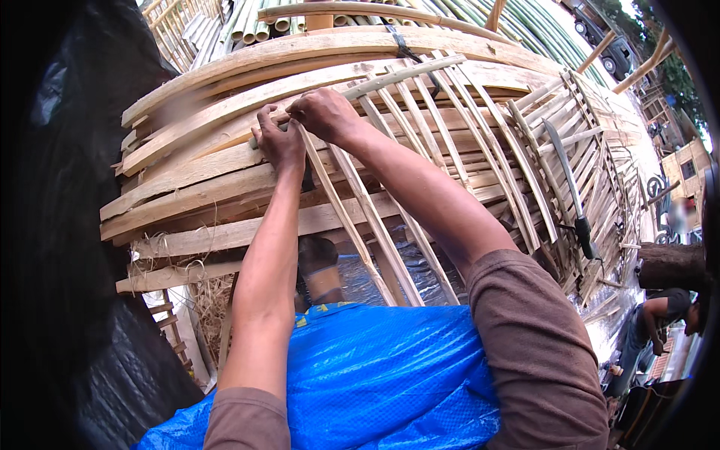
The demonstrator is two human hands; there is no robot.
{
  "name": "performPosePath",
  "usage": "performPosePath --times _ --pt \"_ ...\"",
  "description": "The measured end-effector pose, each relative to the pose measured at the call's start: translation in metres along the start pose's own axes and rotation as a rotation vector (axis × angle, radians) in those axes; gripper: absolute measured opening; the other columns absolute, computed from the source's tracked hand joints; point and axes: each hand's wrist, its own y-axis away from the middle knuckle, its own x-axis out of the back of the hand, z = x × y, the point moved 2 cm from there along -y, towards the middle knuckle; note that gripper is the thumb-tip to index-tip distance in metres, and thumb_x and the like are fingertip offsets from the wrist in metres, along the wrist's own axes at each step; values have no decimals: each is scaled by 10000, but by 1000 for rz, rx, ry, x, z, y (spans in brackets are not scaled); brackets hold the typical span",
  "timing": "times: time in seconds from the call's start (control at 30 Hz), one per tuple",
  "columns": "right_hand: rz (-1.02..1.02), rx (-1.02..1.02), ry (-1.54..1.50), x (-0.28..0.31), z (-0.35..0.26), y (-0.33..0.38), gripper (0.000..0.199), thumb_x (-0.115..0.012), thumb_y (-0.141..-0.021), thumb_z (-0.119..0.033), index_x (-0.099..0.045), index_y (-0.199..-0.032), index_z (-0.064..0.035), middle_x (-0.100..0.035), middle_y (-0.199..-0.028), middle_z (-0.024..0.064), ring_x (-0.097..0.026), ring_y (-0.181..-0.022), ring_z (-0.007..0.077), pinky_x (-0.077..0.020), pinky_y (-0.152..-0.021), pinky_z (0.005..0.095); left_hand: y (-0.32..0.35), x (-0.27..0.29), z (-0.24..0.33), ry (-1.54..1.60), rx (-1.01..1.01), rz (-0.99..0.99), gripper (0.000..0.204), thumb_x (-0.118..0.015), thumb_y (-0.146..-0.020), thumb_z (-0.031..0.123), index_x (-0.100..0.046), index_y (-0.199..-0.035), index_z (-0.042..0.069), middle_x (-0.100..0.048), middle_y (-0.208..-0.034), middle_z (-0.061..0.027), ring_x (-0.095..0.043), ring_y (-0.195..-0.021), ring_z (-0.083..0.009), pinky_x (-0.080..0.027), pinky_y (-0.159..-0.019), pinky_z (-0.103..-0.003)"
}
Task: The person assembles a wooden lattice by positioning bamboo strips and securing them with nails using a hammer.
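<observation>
A frame of thin bamboo slats (365, 191) on a bamboo rail (407, 76) lies slanted over stacked timber in front of me. My left hand (282, 141) is closed around the rail's left end, its thumb and fingers curled over the top. Close against it, my right hand (325, 115) is bent into a pinch at the same corner, where the leftmost slat meets the rail. Whatever sits between the right fingertips is hidden by the knuckles. The slats run from the rail down toward a blue tarp sheet (390, 375) across my front.
Rough boards (187, 169) are stacked beneath the frame. A machete (568, 176) with a dark handle lies on more slatted frames (600, 150) at right. Black plastic sheeting (75, 225) hangs at left. Bamboo poles (262, 28) lie behind; a person (652, 330) bends at far right.
</observation>
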Motion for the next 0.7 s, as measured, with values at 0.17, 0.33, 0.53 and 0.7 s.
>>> performPosePath --times 0.17,0.33,0.53,0.7 --pt "-22 112 94 42 -7 -4 257 -665 -894 -272 -718 -1139 -217 -732 -915 94 -711 -741 280 -573 -626 412 3 -2 7 19 31 -14 420 -750 -800 121 -514 -1148 121 -726 -804 -38 -682 -874 -237 -223 -1185 -510" --pt "-185 193 323 157 -9 -3 235 -673 -892 -204 -719 -1118 -155 -735 -877 103 -709 -738 261 -564 -653 400 6 -11 3 -45 16 -40 410 -801 -796 185 -531 -1097 120 -751 -876 -47 -623 -991 -244 -395 -951 -382" --pt "-183 106 359 282 -25 142 225 -692 -880 -235 -709 -1093 -163 -698 -771 77 -683 -680 247 -534 -622 398 -6 -9 -32 -44 -54 12 381 -792 -794 183 -554 -1079 97 -748 -897 -62 -674 -929 -294 -294 -1117 -477" --pt "85 -764 277 345 -3 341 236 -668 -913 -188 -693 -1120 -77 -738 -956 143 -729 -844 243 -607 -747 364 -7 -18 -33 11 -41 -26 408 -801 -795 237 -545 -1080 98 -742 -892 -57 -623 -993 -294 -363 -994 -470"
